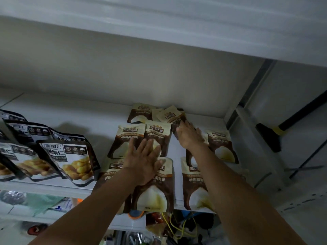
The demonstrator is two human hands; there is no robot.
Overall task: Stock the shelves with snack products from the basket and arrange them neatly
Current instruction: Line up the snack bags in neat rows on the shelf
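– Snack pouches (154,195): where are they lying?
– The brown-and-cream ones lie flat across the right half of a white shelf (88,112), in rough rows from its front edge to its back wall. A few near the back right corner are tilted and overlap.
– What are the hands doing?
– The left hand (145,161) rests palm down with its fingers spread, pressing on pouches in the middle and front rows. The right hand (190,137) reaches farther back, fingers straight and close together, lying flat on a tilted pouch (170,114) near the back wall. Both hands are flat, not gripping.
– Anything else on the shelf?
– Black-and-white pouches (76,161) picturing golden fried sticks stand leaning in overlapping rows along the left front edge, just beside the brown ones. A lower shelf (122,223) beneath holds mixed, blurred goods.
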